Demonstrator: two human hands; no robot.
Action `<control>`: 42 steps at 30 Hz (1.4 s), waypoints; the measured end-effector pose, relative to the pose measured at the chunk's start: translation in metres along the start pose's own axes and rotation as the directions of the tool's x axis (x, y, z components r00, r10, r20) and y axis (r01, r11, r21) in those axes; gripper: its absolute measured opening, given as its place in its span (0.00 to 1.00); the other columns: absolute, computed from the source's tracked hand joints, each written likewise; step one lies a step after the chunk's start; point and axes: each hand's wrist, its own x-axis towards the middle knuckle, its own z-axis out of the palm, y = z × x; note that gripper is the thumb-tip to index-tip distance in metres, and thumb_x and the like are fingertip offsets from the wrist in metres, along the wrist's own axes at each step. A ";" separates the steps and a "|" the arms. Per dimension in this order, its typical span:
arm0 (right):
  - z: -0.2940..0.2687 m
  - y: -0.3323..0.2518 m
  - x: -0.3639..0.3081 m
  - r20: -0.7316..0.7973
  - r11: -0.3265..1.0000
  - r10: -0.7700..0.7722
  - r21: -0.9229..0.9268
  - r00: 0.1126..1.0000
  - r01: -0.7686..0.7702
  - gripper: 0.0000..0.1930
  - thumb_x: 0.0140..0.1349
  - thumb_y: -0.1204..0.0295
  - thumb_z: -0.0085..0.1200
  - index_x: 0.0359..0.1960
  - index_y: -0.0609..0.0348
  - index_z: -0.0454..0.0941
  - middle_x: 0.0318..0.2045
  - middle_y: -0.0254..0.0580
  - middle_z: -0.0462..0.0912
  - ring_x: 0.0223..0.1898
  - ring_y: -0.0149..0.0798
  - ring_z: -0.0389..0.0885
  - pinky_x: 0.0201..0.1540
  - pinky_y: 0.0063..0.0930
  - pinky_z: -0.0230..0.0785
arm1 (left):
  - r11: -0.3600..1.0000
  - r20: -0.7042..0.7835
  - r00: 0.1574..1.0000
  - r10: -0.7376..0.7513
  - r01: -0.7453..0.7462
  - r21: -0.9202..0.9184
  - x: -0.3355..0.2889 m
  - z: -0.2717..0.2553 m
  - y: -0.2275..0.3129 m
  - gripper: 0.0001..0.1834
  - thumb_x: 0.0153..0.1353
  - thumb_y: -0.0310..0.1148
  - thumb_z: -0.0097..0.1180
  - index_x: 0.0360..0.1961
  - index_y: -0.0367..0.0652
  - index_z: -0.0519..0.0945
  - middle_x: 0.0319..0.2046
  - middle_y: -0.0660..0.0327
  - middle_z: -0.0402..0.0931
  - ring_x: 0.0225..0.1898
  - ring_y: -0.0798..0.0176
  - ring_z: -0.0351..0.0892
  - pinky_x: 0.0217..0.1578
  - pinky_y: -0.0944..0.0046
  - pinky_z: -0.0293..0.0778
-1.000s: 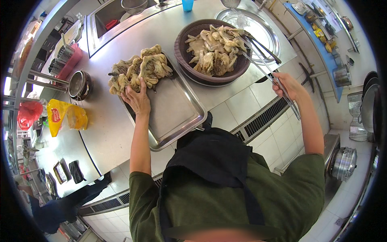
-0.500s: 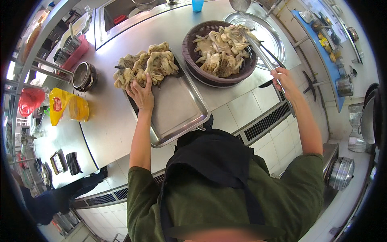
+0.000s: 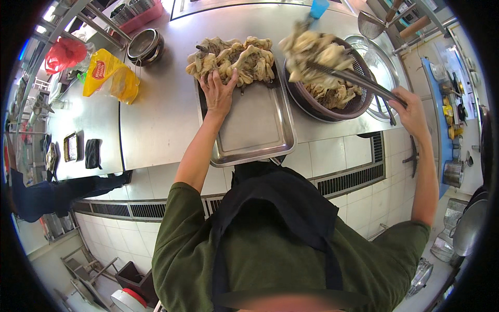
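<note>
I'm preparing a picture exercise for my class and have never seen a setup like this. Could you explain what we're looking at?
There is no robot here, just a person's two bare hands. A wide fisheye camera on their head looks down, so straight edges curve.

On the steel counter sit a metal tray with a pile of poultry pieces at its far end, a brown basket holding more pieces, and a yellow pouch.

The left hand rests its fingers against the pile. The right hand holds tongs, which grip a clump of poultry over the basket, blurred in the picture.
</note>
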 end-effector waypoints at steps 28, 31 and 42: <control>0.060 -0.148 0.265 0.588 0.408 -0.314 -0.625 0.746 0.665 0.24 0.51 0.58 0.71 0.46 0.56 0.79 0.37 0.50 0.87 0.44 0.55 0.86 0.46 0.50 0.77 | 0.981 0.099 0.994 -0.045 0.062 -0.182 0.007 -0.026 0.007 0.48 0.44 0.58 0.75 0.68 0.65 0.70 0.61 0.45 0.58 0.66 0.41 0.55 0.67 0.32 0.45; 0.028 -0.139 0.240 0.529 0.427 -0.312 -0.664 0.789 0.614 0.27 0.56 0.58 0.69 0.51 0.58 0.74 0.37 0.53 0.86 0.44 0.57 0.85 0.45 0.52 0.76 | 0.980 0.086 0.995 -0.047 0.063 -0.190 0.005 -0.022 0.006 0.50 0.42 0.58 0.76 0.69 0.67 0.69 0.62 0.46 0.57 0.66 0.41 0.55 0.67 0.32 0.46; -0.048 -0.035 -0.018 -0.058 0.824 0.335 -0.466 0.940 -0.322 0.10 0.67 0.64 0.57 0.40 0.55 0.70 0.29 0.51 0.81 0.39 0.58 0.82 0.39 0.55 0.69 | 0.980 0.056 0.998 -0.029 0.040 -0.194 0.006 -0.018 0.006 0.50 0.44 0.58 0.76 0.70 0.69 0.68 0.63 0.48 0.56 0.68 0.44 0.54 0.67 0.32 0.45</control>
